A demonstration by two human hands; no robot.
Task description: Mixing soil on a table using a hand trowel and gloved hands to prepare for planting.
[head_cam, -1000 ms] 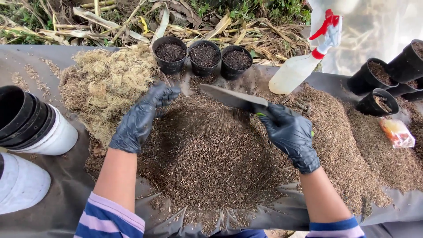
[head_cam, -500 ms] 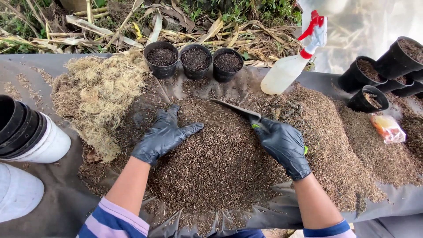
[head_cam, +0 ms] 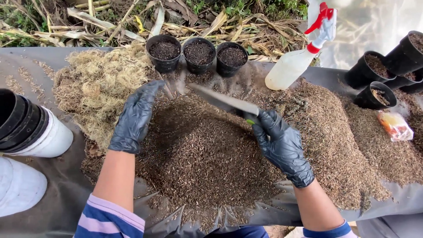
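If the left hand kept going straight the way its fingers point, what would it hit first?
The left hand points up and slightly right over the dark potting mix. Continuing that way, it would probably meet the leftmost of the three filled black pots first, though depth is hard to judge.

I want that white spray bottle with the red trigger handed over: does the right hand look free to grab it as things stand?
Probably not: the right hand has its grip shut on a grey-bladed knife. The white spray bottle lies unobstructed beyond it.
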